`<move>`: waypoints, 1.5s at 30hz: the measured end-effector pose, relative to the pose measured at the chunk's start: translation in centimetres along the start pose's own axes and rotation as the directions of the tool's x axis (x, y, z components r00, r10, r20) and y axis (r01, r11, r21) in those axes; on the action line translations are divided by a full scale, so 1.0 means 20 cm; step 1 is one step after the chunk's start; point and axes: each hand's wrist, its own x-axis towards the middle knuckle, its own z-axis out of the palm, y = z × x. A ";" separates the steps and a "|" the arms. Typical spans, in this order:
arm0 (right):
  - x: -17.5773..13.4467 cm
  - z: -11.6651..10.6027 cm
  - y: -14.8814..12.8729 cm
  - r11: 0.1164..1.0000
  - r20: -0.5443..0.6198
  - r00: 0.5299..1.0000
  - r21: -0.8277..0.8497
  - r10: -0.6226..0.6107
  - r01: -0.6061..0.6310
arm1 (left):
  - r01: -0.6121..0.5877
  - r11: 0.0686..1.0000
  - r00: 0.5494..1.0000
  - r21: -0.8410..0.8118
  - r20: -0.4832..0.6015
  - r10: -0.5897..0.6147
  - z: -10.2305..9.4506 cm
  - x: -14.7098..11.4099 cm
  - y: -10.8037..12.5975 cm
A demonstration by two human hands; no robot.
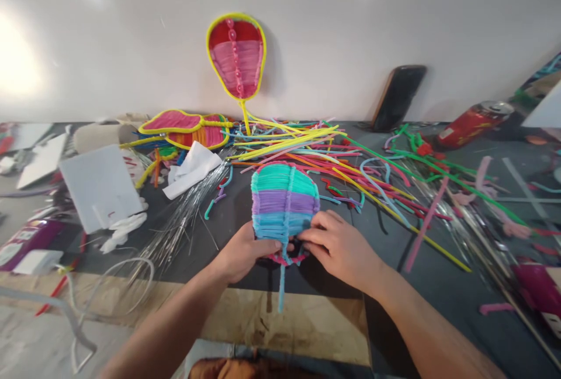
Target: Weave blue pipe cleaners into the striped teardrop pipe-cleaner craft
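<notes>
A rounded pipe-cleaner panel (pixel 287 200), banded teal, purple and light blue, is held up over the front of the table. Down its middle runs a light blue stem that hangs below the lower edge. My left hand (pixel 241 253) is closed on the panel's lower left, its thumb lying across the front by the stem. At the lower right edge, the fingers of my right hand (pixel 335 244) are pinched together against the panel. A dark gap and a pink rim show between the hands at the bottom. The right fingertips' exact hold is partly hidden.
Behind lies a heap of loose pipe cleaners (pixel 298 145). A finished pink-and-red panel with yellow rim (pixel 236 57) leans at the wall. A phone (pixel 398 98) and red can (pixel 475 124) stand right; thin wires (pixel 179 215) and white card (pixel 100 189) lie left.
</notes>
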 end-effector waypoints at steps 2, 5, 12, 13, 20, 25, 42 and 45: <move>0.00 -0.02 -0.02 0.996 0.115 0.992 -0.079 -0.042 0.051 | 0.022 0.998 0.998 0.052 0.054 -0.025 -0.01 0.00 0.00; -0.01 -0.02 -0.04 0.985 0.208 0.975 -0.135 -0.074 0.104 | 0.040 0.992 0.992 0.120 0.118 -0.054 -0.02 0.01 0.00; -0.02 0.01 -0.04 0.952 0.204 0.967 -0.231 -0.154 0.200 | 0.059 0.994 0.990 0.090 0.123 -0.070 -0.03 0.01 -0.01; -0.02 0.01 -0.04 0.947 0.197 0.968 -0.250 -0.155 0.203 | 0.059 0.996 0.990 0.069 0.123 -0.067 -0.03 0.01 -0.01; 0.00 0.07 -0.04 0.955 0.009 0.997 -0.288 -0.070 0.070 | 0.042 0.999 0.999 0.020 0.005 -0.042 0.00 0.00 0.00; 0.01 0.05 -0.01 0.998 -0.308 0.951 0.055 0.015 0.002 | -0.022 0.995 1.000 -0.097 -0.015 0.021 0.01 0.00 0.01; 0.06 0.12 -0.07 0.291 0.066 0.863 0.926 0.502 -0.240 | -0.138 0.963 0.990 -0.231 -0.038 0.133 0.07 0.00 -0.02; 0.06 0.13 -0.07 0.277 0.061 0.847 0.930 0.528 -0.240 | -0.135 0.965 0.991 -0.225 -0.039 0.130 0.08 0.00 -0.03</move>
